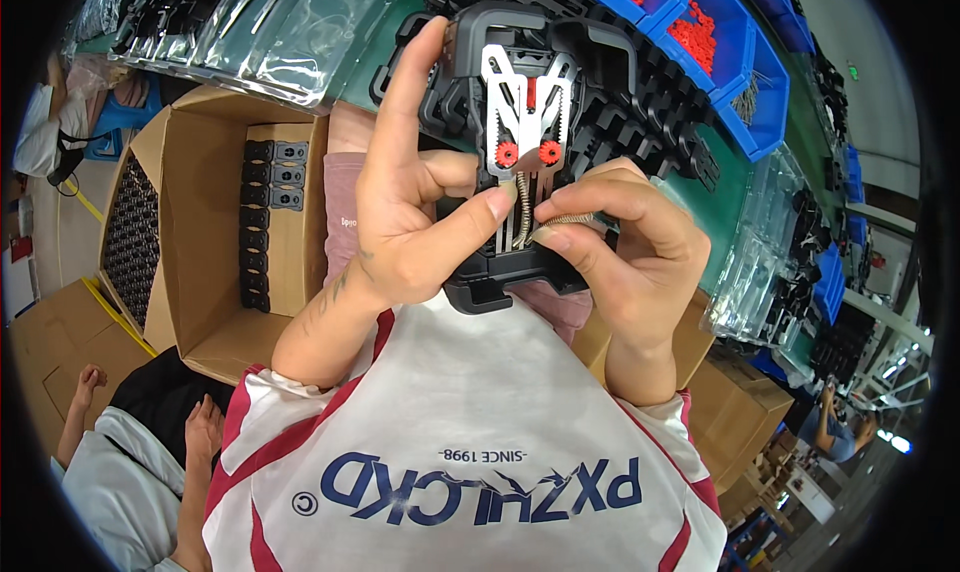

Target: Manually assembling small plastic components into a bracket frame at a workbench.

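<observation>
A black plastic housing (515, 269) stands upright in front of my chest. Inside it lies a silver metal plate (503, 100) with two toothed arms, two small red gears (506, 154) and a red piece between the arms. My left hand (400, 212) grips the housing's left side; its index finger points up and its thumb presses by the gears. Below that thumb a coil spring (524, 212) sits in the channel. Between thumb and fingertips my right hand (645, 237) pinches another coil spring (570, 219), held slantwise at the housing's right side.
Many black housings (650, 112) are heaped behind on the green bench. Blue bins (735, 57) hold red parts and thin metal pieces. Clear plastic packs (265, 57) lie far left. A cardboard box (215, 152) with black parts stands at left. Another person's hand (203, 430) shows lower left.
</observation>
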The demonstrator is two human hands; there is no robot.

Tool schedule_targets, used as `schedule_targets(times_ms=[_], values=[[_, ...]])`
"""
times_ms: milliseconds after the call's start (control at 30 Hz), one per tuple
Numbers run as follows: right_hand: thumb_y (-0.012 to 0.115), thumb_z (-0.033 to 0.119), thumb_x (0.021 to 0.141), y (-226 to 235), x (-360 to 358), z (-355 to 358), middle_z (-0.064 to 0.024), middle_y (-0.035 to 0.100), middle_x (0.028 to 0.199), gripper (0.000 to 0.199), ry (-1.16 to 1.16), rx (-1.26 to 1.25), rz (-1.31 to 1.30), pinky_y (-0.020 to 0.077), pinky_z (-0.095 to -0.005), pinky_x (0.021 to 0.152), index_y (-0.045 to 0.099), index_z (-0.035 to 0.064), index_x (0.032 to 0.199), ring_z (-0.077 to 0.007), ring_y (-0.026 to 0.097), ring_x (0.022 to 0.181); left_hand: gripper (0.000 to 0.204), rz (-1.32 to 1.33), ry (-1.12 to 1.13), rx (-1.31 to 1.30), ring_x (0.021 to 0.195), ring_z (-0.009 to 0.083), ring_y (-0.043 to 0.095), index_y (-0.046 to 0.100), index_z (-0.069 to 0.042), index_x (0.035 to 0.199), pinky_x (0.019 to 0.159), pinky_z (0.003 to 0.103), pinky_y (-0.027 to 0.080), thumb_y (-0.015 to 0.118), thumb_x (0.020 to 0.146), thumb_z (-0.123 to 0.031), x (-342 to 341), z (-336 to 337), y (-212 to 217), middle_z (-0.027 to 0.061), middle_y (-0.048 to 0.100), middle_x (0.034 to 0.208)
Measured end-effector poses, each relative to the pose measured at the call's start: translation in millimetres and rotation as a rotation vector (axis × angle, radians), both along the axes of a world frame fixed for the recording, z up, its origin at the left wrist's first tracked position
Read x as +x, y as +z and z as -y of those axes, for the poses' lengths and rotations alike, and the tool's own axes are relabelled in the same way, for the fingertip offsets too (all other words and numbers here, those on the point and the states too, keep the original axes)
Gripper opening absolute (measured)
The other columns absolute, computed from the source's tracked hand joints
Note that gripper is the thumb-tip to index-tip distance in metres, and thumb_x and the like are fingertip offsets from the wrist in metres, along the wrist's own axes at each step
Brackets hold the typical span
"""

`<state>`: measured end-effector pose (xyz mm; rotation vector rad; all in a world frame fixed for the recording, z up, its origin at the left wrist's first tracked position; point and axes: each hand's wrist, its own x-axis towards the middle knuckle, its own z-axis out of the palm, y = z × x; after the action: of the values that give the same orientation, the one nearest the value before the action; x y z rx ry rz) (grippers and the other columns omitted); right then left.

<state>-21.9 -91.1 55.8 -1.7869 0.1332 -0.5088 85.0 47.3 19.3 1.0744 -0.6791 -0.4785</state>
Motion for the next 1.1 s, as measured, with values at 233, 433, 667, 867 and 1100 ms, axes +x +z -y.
schedule_targets(times_ms=[233, 433, 667, 867, 1100], values=[[0.075, -0.004, 0.065, 1, 1, -8, -0.0064, 0.065, 0.074, 0.025, -0.109, 0.201, 0.005, 0.0414, -0.0217, 0.061, 0.071, 0.0009, 0.089, -0.0128, 0.051, 0.066, 0.09, 0.038, 0.009, -0.056, 0.046, 0.0059, 0.047, -0.001, 0.003, 0.147, 0.045, 0.014, 0.034, 0.05, 0.073, 0.01, -3, 3, -5, 0.0189, 0.062, 0.11], [0.076, -0.003, 0.065, 0, -1, 1, -0.0067, 0.065, 0.079, 0.023, -0.033, -0.077, -0.062, 0.0425, -0.0208, 0.06, 0.071, 0.001, 0.088, -0.0121, 0.051, 0.064, 0.09, 0.176, 0.055, 0.074, 0.05, 0.0081, 0.05, 0.0, 0.002, 0.147, 0.05, 0.012, 0.037, 0.052, 0.073, 0.008, -3, 1, -4, 0.0164, 0.063, 0.096], [0.075, -0.003, 0.066, -2, -8, 1, -0.0066, 0.064, 0.081, 0.023, -0.092, -0.006, -0.074, 0.0422, -0.0217, 0.059, 0.071, -0.0001, 0.089, -0.0122, 0.052, 0.065, 0.092, 0.066, 0.12, 0.145, 0.057, 0.0101, 0.05, 0.001, -0.001, 0.148, 0.057, 0.011, 0.038, 0.054, 0.073, 0.006, -15, 5, 6, 0.0111, 0.063, 0.075], [0.073, -0.005, 0.067, -23, -51, 20, -0.0052, 0.062, 0.076, 0.02, -0.419, -0.073, 0.225, 0.0405, -0.0228, 0.058, 0.07, -0.0015, 0.087, -0.0127, 0.05, 0.063, 0.093, 0.09, 0.092, 0.144, 0.055, 0.0078, 0.045, 0.007, 0.002, 0.147, 0.054, 0.013, 0.034, 0.062, 0.072, 0.0, -17, 21, -1, 0.0047, 0.059, 0.073], [0.063, -0.002, 0.076, -143, -172, 37, -0.0069, 0.059, 0.073, 0.012, -0.83, -0.153, -0.006, 0.0378, -0.0214, 0.056, 0.068, -0.0027, 0.087, -0.0128, 0.047, 0.062, 0.091, 0.101, -0.105, 0.169, 0.045, 0.0071, 0.037, 0.004, 0.0, 0.148, 0.048, 0.014, 0.031, 0.057, 0.075, 0.005, -38, 39, -7, 0.0083, 0.057, 0.072]])
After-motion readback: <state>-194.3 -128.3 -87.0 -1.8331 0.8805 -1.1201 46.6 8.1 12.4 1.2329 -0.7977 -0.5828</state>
